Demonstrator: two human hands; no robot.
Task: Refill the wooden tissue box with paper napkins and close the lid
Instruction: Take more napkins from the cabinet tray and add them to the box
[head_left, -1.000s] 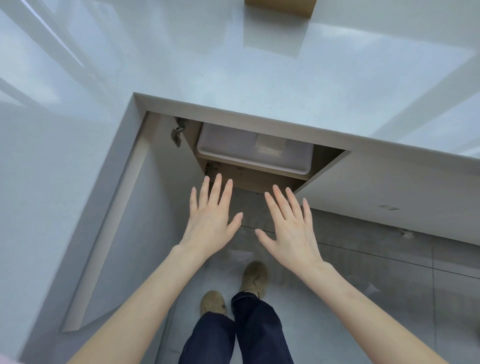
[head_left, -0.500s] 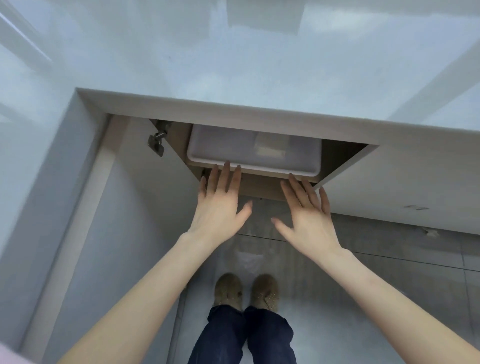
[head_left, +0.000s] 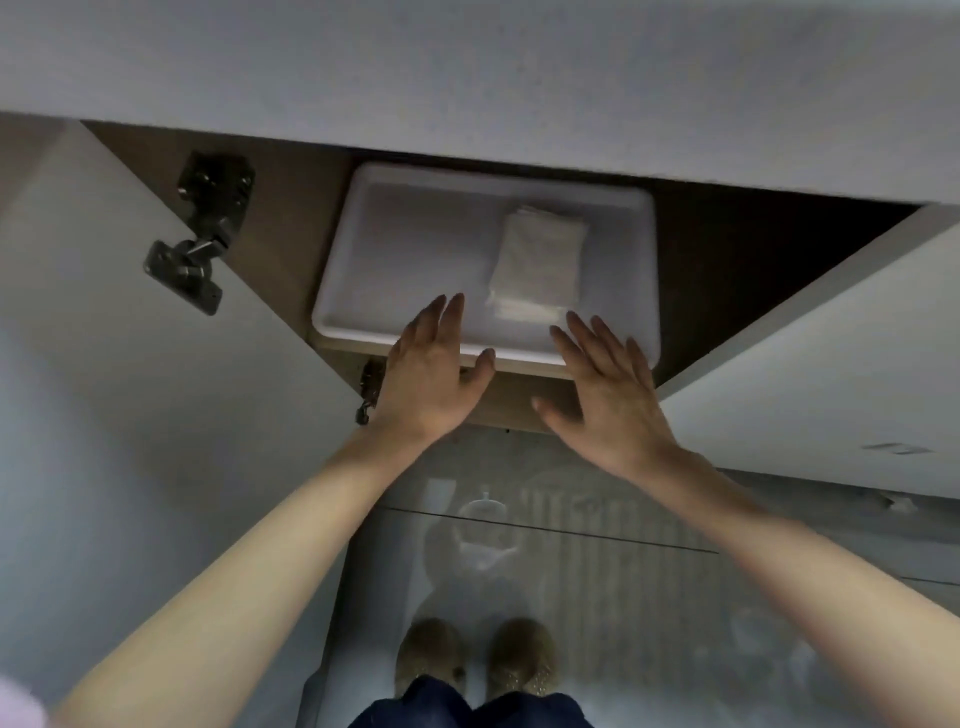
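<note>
A stack of white paper napkins (head_left: 537, 260) lies in the right half of a white plastic bin (head_left: 405, 244) on a shelf inside the open cabinet under the counter. My left hand (head_left: 434, 371) is open, its fingers over the bin's front rim. To its right, my right hand (head_left: 605, 387) is open too, fingertips at the rim just below the napkins. Neither hand holds anything. The wooden tissue box is out of view.
The white counter (head_left: 467, 73) overhangs the cabinet at the top. The left cabinet door (head_left: 130, 374) stands open with a dark hinge (head_left: 200, 228); the right door (head_left: 810, 358) is open as well. My feet (head_left: 472, 660) stand on the glossy floor below.
The view has dropped and closed in on the cabinet. Both hands have moved forward from the air in front of the shelf to the bin's front rim. The napkins now show clearly.
</note>
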